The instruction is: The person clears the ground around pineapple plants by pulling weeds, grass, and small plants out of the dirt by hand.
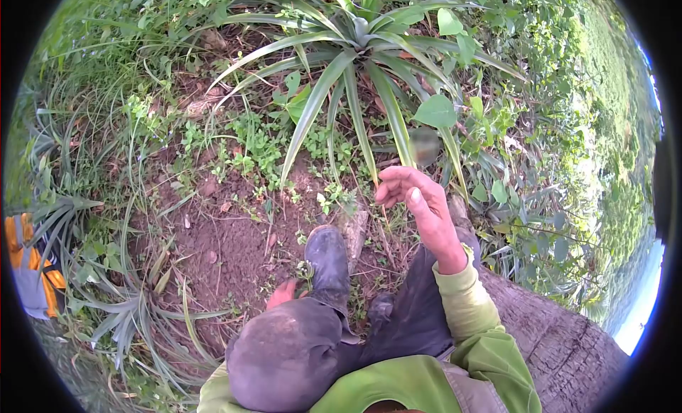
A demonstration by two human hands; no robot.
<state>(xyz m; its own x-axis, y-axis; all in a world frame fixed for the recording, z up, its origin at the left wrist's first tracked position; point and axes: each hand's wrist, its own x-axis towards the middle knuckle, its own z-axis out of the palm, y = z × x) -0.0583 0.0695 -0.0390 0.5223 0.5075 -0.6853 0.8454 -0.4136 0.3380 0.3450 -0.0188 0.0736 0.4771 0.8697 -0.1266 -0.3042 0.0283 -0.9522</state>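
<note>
My right hand (420, 210) is raised in front of my right knee, its fingers loosely curled and the thumb standing apart from them. I see nothing held in it. Its fingertips are close to the yellowing leaf tips of a pineapple plant (361, 40); whether they touch cannot be made out. Low beside my boot (328, 260), my left hand (283, 293) shows only in part, since my left knee (288, 356) hides the rest. Small weed leaves (304, 271) are right by it, and its fingers are too hidden to read.
Bare brown soil (213, 221) with dry stalks and low weeds lies ahead. A smaller spiky plant (135, 310) grows at the left, near an orange and grey bag (32, 267). A thick trunk (547, 328) stands at the lower right, with dense greenery around.
</note>
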